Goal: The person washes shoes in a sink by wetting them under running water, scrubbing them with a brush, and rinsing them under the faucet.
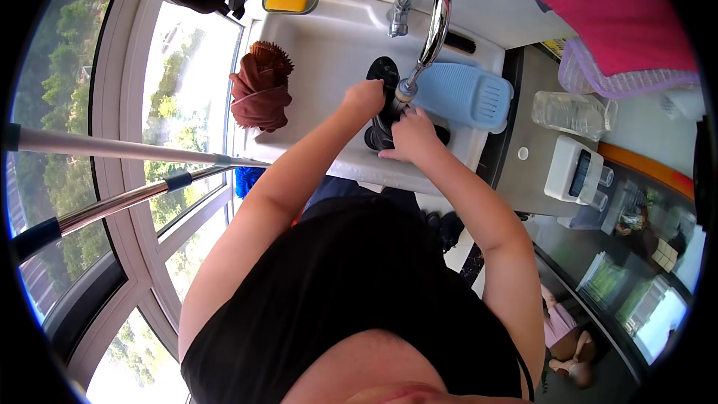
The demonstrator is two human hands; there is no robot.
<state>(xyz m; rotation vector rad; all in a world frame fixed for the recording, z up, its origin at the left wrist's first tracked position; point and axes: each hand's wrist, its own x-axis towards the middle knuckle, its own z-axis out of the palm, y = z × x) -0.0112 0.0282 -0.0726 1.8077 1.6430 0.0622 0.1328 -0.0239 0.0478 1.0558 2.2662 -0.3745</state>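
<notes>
Head camera view, looking down into a white rectangular sink [321,49]: both bare hands meet at a black shoe [390,114], which lies inside the basin, near its middle, beneath the curved chrome faucet [441,11]. The left hand [364,97] is closed, its fingers curled at the side of the shoe toward the far end. The right hand [412,137] is partly closed over the nearer part, just below the spout; its fingertips are partly hidden. A further dark piece beside the right wrist is too covered to identify. Right of the faucet, a light blue ribbed plastic washboard [462,97] rests in the sink, with a black-bristled brush [459,43] beyond it. At the sink's left side sits a crumpled reddish-brown cloth [260,97]; a yellow bar of soap [288,1] lies in a dish at the far left corner.
</notes>
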